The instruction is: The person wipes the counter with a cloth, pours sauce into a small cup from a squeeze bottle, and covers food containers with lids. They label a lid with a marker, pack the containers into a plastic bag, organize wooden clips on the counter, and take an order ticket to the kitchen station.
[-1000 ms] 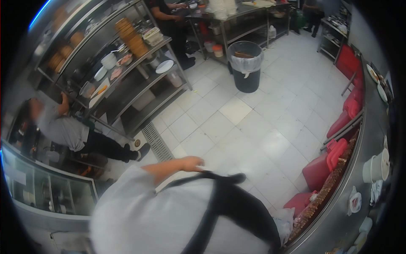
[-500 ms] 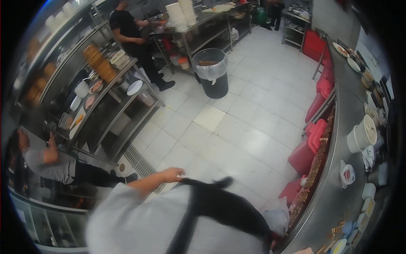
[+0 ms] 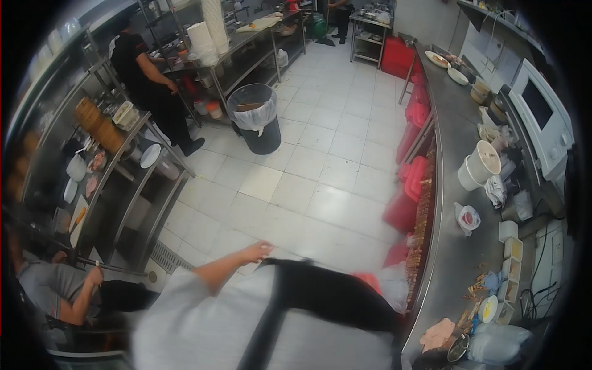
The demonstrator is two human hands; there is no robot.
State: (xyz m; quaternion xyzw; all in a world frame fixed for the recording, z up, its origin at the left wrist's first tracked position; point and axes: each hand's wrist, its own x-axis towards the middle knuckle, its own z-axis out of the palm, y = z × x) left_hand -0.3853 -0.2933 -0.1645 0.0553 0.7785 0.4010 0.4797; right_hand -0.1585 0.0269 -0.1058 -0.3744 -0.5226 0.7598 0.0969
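Right up close in the lower right of the frame there's my steel desk (image 3: 445, 265), with a pinkish cloth (image 3: 438, 335) and a bowl of something yellow (image 3: 487, 309) on it, then white tubs (image 3: 478, 165) further up. Red bins (image 3: 407, 194) line the floor beside it. Over at lower left, a person in a grey shirt (image 3: 68, 290) is by the steel shelves (image 3: 171, 203), which pretty much block that side. Past the pale floor (image 3: 333, 206), a lined trash can (image 3: 262, 140) sits upper centre, right in front of a long steel table (image 3: 250, 57), with a person in black (image 3: 139, 74) just left of it. Way at the top, someone else (image 3: 341, 20) is standing.

My left hand (image 3: 258, 251) is near lower centre, fingers partly curled, kinda blurry, so I can't tell if it's gripping anything. Nearest thing is my black apron (image 3: 327, 287), bottom centre, dark and stretched across my white shirt (image 3: 209, 327).
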